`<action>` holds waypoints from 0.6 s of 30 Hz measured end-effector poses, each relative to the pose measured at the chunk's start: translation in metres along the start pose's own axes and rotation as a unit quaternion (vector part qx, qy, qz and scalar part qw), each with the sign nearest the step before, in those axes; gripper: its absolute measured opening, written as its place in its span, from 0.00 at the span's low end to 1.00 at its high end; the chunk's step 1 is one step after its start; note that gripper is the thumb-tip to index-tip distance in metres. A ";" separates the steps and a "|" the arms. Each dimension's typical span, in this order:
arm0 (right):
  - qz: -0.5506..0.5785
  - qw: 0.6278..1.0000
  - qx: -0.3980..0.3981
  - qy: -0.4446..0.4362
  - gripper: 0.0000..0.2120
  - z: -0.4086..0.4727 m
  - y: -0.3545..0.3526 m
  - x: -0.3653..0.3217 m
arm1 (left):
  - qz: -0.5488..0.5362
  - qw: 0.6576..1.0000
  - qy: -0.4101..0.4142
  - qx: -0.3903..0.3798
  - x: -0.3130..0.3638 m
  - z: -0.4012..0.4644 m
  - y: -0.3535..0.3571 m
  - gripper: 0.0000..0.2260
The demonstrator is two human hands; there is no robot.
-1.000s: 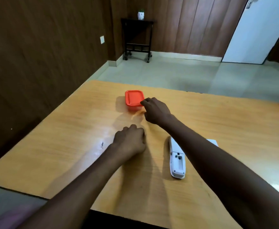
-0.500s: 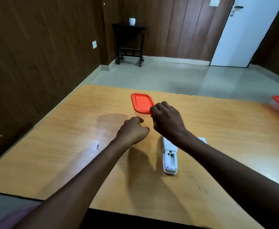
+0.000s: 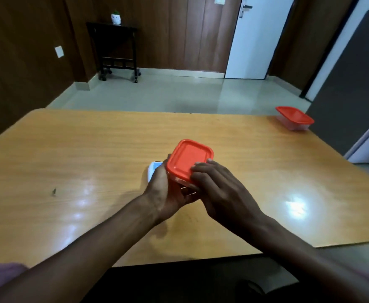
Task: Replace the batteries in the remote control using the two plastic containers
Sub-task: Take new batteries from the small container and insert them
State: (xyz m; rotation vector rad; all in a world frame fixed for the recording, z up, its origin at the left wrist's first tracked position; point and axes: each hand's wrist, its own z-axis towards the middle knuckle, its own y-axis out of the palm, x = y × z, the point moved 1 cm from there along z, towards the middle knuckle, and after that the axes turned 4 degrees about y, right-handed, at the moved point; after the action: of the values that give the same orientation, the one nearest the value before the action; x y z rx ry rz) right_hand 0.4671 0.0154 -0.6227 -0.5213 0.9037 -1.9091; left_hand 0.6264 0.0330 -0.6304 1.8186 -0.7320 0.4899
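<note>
A small clear plastic container with an orange lid is lifted above the table centre, tilted toward me. My left hand cups it from below and the left side. My right hand grips its near right edge, fingertips on the lid's rim. The white remote control lies on the table behind my left hand, mostly hidden; only its far end shows. A second orange-lidded clear container stands shut at the table's far right corner.
The wooden table has a small dark mark on its left part. Beyond it, a dark side table with a white pot, a white door, and a grey appliance at the right.
The near container has left the table and come toward me, now held in both hands. My left hand, earlier a fist on the table, has closed under it. The view has shifted right.
</note>
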 end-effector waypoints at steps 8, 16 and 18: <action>0.017 0.991 0.037 -0.124 0.14 -0.003 -0.004 0.017 | 0.005 0.994 -0.002 -0.111 0.006 -0.009 -0.002 0.29; 0.030 0.990 0.078 -0.111 0.12 -0.004 -0.004 0.009 | -0.046 0.987 -0.051 -0.144 0.002 -0.010 -0.005 0.29; 0.034 0.990 0.081 -0.110 0.11 -0.003 -0.002 0.007 | -0.058 0.986 -0.059 -0.144 0.004 -0.009 -0.004 0.28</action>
State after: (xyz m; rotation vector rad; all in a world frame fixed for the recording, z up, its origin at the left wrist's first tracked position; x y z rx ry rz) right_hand 0.4602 0.0107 -0.6237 -0.5818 0.6100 -1.8040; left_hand 0.6322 0.0413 -0.6282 1.6167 -0.7317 0.1889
